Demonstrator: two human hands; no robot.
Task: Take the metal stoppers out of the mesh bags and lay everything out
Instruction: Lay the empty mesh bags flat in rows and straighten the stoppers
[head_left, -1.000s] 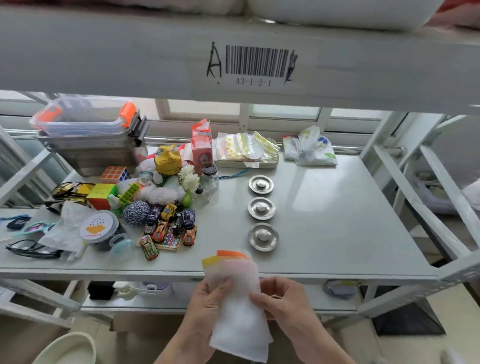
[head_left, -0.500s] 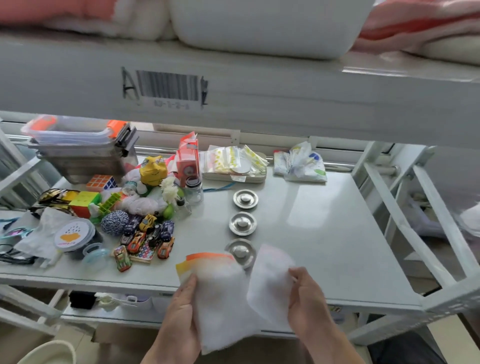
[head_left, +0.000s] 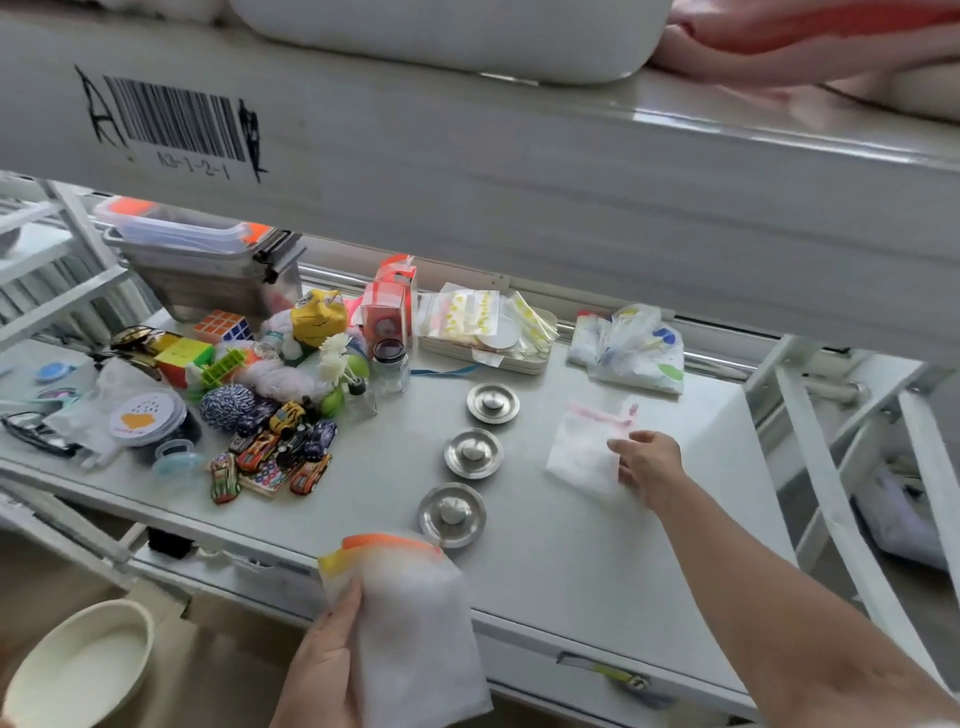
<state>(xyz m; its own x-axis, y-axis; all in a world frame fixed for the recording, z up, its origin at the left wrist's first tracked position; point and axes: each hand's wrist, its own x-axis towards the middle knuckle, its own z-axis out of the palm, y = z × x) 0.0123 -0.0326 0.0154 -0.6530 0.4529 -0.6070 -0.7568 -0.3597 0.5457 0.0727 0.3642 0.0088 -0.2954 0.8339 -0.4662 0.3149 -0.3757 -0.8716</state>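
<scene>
Three round metal stoppers lie in a row on the grey shelf (head_left: 545, 561): the far one (head_left: 492, 403), the middle one (head_left: 473, 453) and the near one (head_left: 452, 514). My left hand (head_left: 327, 670) holds white mesh bags with orange and yellow rims (head_left: 410, 623) in front of the shelf's edge. To the right of the stoppers a pink-rimmed white mesh bag (head_left: 584, 447) lies flat on the shelf, and my right hand (head_left: 649, 465) rests on its right edge with the fingertips touching it.
A pile of toys, cubes, toy cars (head_left: 275, 447) and jars fills the shelf's left half. A tray of packets (head_left: 488, 332) and a plastic bag (head_left: 628, 353) sit at the back. A low beam with a barcode (head_left: 171, 124) hangs overhead. A cream bowl (head_left: 78, 670) stands below left.
My right hand has carried one white mesh bag away from the bunch and set it down on the shelf right of the stoppers. The left hand keeps the other bags.
</scene>
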